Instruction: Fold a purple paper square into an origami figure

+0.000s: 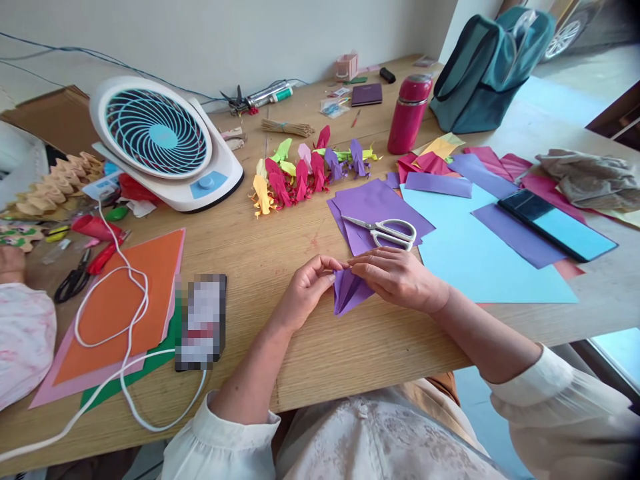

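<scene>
A folded piece of purple paper (349, 297) is held near the table's front edge, its pleats opening toward me. My left hand (313, 290) pinches its upper left corner between thumb and fingers. Over its top right side lies my right hand (397, 279), with the fingertips closed on the upper edge close to the left hand's. Just beyond my hands, white-handled scissors (387, 231) rest on a stack of purple sheets (387, 199). Farther back stand small folded paper figures (303, 177) in pink, purple, yellow and green.
A white fan (165, 143) stands at the back left. Orange paper (127, 300) and a phone (203, 323) with a white cable lie left. Light blue paper (480, 267), a dark phone (555, 223), a red bottle (410, 113) and a teal bag (490, 73) are right. A person's sleeve (25, 340) shows far left.
</scene>
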`<state>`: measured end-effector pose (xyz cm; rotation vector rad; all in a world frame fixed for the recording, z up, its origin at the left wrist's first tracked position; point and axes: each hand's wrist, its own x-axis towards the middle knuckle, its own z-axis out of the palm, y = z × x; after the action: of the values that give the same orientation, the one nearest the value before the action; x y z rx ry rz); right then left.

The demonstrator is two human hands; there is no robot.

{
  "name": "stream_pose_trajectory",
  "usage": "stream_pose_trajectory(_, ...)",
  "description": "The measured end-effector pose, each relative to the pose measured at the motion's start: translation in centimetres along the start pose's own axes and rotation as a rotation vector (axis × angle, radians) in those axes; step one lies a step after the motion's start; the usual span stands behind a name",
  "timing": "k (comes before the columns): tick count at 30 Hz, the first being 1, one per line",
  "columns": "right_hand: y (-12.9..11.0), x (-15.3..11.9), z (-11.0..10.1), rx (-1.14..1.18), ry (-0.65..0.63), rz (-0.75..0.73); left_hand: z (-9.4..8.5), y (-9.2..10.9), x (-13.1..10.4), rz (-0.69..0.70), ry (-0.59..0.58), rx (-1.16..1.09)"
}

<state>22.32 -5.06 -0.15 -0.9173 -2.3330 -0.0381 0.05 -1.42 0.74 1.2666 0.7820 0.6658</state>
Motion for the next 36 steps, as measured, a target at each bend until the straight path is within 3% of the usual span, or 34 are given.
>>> stream_pose_trajectory(5,-0.3,0.4,0.0,-0.057,0.01,0.024,-0.2,-0.5,0.0,-0.054,-0.01,-0.109)
stream_pose_trajectory(11,-0.5,0.6,0.2,-0.101,0.073,0.098,-0.1,-0.2,-0.2,-0.032,-0.047,-0.036)
stream_pose_trajectory(19,-0.8,0.6,0.6,0.009,0.133,0.226,0.3,-0.7,0.1,0.01,-0.067,0.067)
stream_pose_trajectory(24,-0.8,0.5,1.0,-0.138,0.098,0.208,0.0,-0.1,-0.1,-0.036,0.028,0.039)
stream_pose_trajectory(28,-1.0,0.4,1.4,-0.278,0.041,0.151,-0.2,0.4,-0.3,0.031,0.07,0.143)
stream_pose_trajectory(31,-1.0,0.3,1.7,-0.247,0.021,0.171,0.0,0.3,-0.4,0.069,0.08,0.272)
stream_pose_trajectory(36,-0.9,-0.1,2.0,-0.118,0.044,0.259,0.3,-0.1,-0.5,0.061,0.019,0.296)
